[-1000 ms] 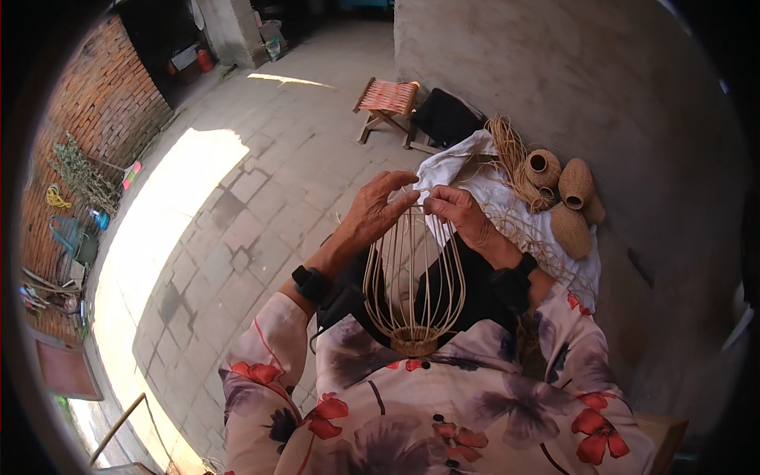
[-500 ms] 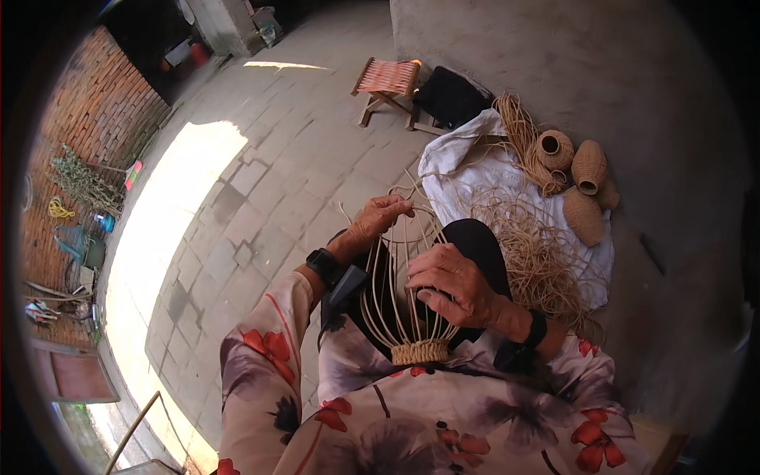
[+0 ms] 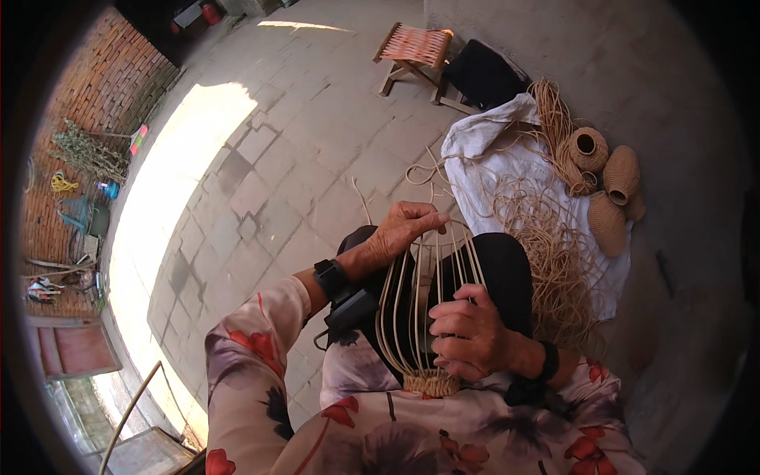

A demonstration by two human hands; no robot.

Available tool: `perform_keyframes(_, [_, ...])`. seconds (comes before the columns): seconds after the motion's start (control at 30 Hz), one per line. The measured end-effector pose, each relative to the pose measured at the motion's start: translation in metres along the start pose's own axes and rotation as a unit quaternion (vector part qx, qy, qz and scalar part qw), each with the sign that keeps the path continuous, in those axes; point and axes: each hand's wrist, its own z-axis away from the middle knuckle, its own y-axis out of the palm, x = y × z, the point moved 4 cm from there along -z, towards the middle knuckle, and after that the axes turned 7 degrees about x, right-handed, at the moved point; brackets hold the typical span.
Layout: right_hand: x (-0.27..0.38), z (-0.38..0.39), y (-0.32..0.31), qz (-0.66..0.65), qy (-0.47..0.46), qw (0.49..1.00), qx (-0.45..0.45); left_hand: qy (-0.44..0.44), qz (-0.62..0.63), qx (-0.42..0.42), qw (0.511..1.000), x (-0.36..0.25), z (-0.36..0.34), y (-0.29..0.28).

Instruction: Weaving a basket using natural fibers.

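An open cage of thin pale rods (image 3: pixel 393 317) rises from a woven ring base (image 3: pixel 427 382) on my lap. My left hand (image 3: pixel 408 229) pinches its upper end, where loose strand ends stick up. Lower on the right side, my right hand (image 3: pixel 463 336) has curled fingers round the rods near the base; its palm and part of what it holds are hidden. My dark trousered knees lie behind the cage.
Right, a white cloth (image 3: pixel 467 166) holds tangled cord (image 3: pixel 554 269), beside a hank (image 3: pixel 554 119) and several woven vessels (image 3: pixel 621 170). Farther back stand a folding stool (image 3: pixel 413 47) and black item (image 3: pixel 483 75). Left are a brick wall (image 3: pixel 99 71) and dried branches (image 3: pixel 91 154).
My right hand has left the top of the cage and moved down toward its base. My left hand has shifted onto the upper end, moving lately rightward in the view.
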Motion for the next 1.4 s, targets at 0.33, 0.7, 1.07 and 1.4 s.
perform_keyframes(0.33, [-0.015, 0.012, 0.001, -0.038, 0.012, 0.999, -0.008, -0.068, 0.015, -0.015, 0.997, -0.005, -0.001, -0.001])
perform_keyframes(0.7, [-0.034, 0.017, -0.03, -0.254, 0.111, 0.937, -0.212, -0.055, -0.016, -0.009, 0.998, -0.02, 0.005, 0.005])
perform_keyframes(1.07, [0.0, 0.0, -0.05, -0.08, 0.128, 0.982, -0.113, -0.073, -0.016, 0.027, 0.997, -0.021, -0.008, 0.015])
perform_keyframes(1.4, [0.028, -0.011, -0.015, 0.045, 0.056, 0.995, 0.064, -0.059, -0.054, -0.021, 0.997, -0.018, -0.017, 0.02])
